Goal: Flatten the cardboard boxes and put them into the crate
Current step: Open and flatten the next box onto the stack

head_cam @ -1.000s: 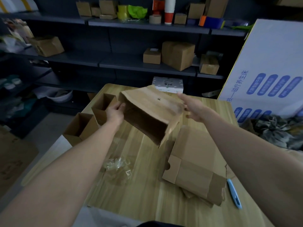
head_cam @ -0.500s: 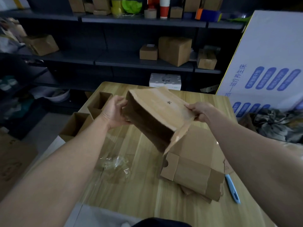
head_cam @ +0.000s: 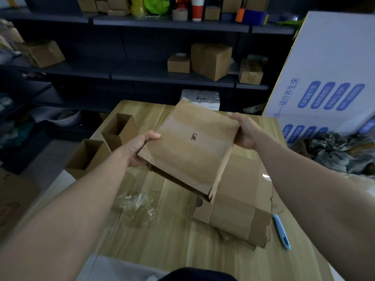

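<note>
Bare worktop [head_cam: 162, 240] lies open at 6 o'clock, and a narrower strip at 12 along the far edge. Two open boxes [head_cam: 119, 128] stand side by side at 9 to 10, on the left edge. A pile of flat boxes [head_cam: 239, 209] fills 3 to 4, with a blue tool [head_cam: 281, 230] just beside it. Crumpled film [head_cam: 136, 203] lies at 7. The held box [head_cam: 192, 151] hangs over the centre.

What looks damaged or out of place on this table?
The flattened cardboard box lying on the wooden table has a ragged, torn right edge. A crumpled scrap of clear plastic lies loose to its left. The held box bears a small dark mark.
</note>
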### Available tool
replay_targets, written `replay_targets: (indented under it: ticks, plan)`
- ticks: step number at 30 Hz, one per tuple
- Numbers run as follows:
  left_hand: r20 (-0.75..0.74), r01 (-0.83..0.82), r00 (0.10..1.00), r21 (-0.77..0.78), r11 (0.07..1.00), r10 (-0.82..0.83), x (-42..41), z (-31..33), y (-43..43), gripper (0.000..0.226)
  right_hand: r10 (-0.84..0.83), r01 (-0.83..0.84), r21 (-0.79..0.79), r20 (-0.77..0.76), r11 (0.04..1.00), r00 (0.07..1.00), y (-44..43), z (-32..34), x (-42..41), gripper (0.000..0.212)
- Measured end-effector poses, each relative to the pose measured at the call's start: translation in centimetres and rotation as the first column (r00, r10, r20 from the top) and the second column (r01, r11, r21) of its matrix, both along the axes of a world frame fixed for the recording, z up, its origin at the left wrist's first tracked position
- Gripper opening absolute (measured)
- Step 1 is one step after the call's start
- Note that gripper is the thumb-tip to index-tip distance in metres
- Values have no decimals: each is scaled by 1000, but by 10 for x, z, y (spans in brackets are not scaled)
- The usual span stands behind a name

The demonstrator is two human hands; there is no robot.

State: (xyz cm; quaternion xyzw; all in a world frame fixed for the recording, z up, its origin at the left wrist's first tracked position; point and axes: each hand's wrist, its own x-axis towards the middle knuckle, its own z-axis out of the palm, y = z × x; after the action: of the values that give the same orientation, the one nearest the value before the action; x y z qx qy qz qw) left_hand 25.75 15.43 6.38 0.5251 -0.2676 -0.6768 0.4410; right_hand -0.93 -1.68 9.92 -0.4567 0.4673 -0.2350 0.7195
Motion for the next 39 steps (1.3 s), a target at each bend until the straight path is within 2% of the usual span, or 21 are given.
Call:
replay_targets:
  ticks: [2,5,13,17,19,21,22,24,25,28,30,31,34,37,39]
  plan:
    - [-12,-20,1000,-2,1000,20,2,-2,4,84,113,-113,10,33,994,993,-1,2,-2,54]
    - [-18,-34,999,15,999,34,0,-5,8,85,218,-218,-19,-38,976,975,0,6,2,50]
    - [73,-14,997,-4,1000,14,-7,5,10,89,150,-194,-253,-180,948,972,-3,5,10,35]
    - [111,-102,989,38,994,97,2,7,17,87,164,-192,-231,-135,954,977,-9,10,2,36]
    - [122,-116,986,49,992,109,5,6,19,86,165,-224,-239,-243,945,956,-15,12,-2,32]
    - [124,-115,987,61,991,106,2,5,17,86,103,-275,-311,-474,910,874,-16,10,-2,39]
    - [123,-118,986,61,991,110,0,5,16,86,33,-260,-360,-531,896,847,-14,9,1,41]
    - [109,-146,984,59,987,139,-4,8,14,84,-85,-178,-442,-513,879,854,-6,8,8,43]
    - [91,-174,982,61,983,168,-5,9,14,78,-114,-127,-448,-473,885,874,-4,7,9,50]
    - [13,-308,952,37,951,307,-5,8,16,34,-47,-89,-290,-430,953,902,0,2,5,82]
    - [-49,-386,921,21,922,386,-3,4,17,23,56,-156,-164,-491,974,869,4,-6,3,92]
    - [-78,-415,907,17,910,415,-3,3,17,21,107,-177,-105,-475,979,873,6,-9,3,93]
    - [-66,-433,898,31,901,434,-1,0,19,14,169,-176,10,-345,984,923,11,-14,6,90]
    - [70,-381,924,59,923,377,2,-5,19,10,169,-175,22,-404,984,899,8,-19,5,78]
    - [147,-364,925,86,928,349,2,-13,15,11,133,-124,49,-390,991,911,4,-21,4,63]
